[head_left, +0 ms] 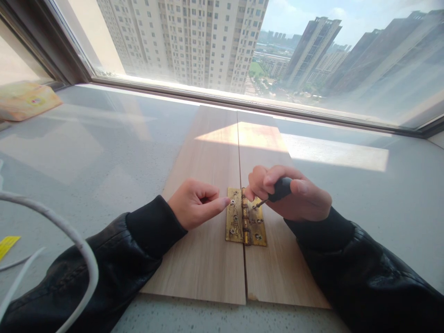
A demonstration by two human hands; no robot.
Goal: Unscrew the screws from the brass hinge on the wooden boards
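Note:
Two pale wooden boards (pixel 204 162) lie side by side on a grey sill. A brass hinge (pixel 245 222) spans their seam, with screws in its leaves. My right hand (pixel 294 192) is closed round a small black-handled screwdriver (pixel 275 192), its tip resting on the hinge's right leaf near the top. My left hand (pixel 196 203) is curled, its index finger stretched out and touching the hinge's left edge. Both arms wear black sleeves.
A wide window (pixel 243 46) runs along the far edge of the grey sill (pixel 104 152). A white cable (pixel 69 236) curves at the near left beside a yellow scrap (pixel 7 244). A tan cardboard piece (pixel 24 99) lies at the far left.

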